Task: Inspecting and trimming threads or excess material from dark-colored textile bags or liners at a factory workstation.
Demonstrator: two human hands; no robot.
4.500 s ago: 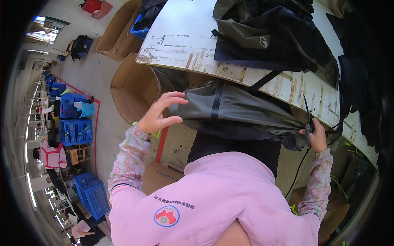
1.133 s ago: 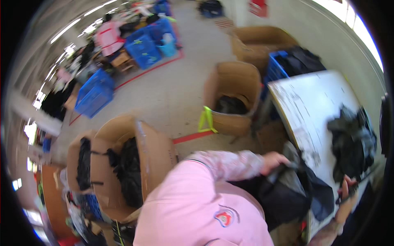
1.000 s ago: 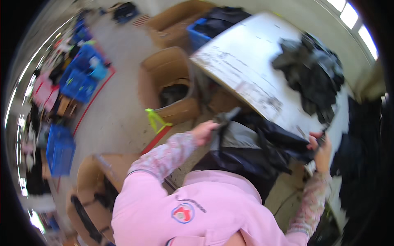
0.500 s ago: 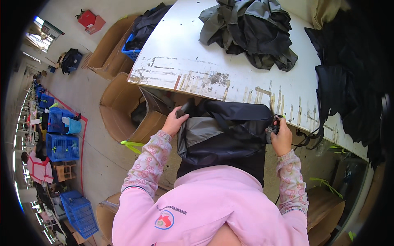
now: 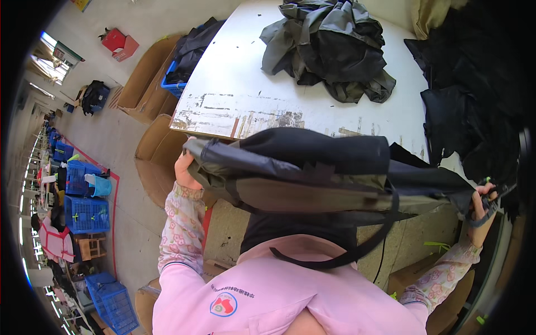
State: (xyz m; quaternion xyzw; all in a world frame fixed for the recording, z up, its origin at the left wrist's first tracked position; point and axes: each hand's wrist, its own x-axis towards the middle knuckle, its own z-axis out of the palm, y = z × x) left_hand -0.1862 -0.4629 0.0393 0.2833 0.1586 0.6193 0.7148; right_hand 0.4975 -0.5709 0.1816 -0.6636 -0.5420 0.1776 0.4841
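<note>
A black and dark grey fabric bag, seemingly unfinished, is stretched sideways in front of my waist, level with the table's near edge. My left hand is closed on its left end, fingers partly hidden behind the cloth. Far out to the right, my right hand grips the other end. A small dark object with a loop sits at the right fingers, too blurred to name. From the bag a black strap hangs in a curve, its loose end across my pink top.
The worn white table carries a heap of grey and black fabric. More black cloth is piled at the right. Cardboard boxes stand left of the table, beside a blue basket. Blue crates line the far left.
My hands have moved apart, the left one leftward and up, the right one far to the right. The bag, bunched before, is now spread wide, and its strap swings down.
</note>
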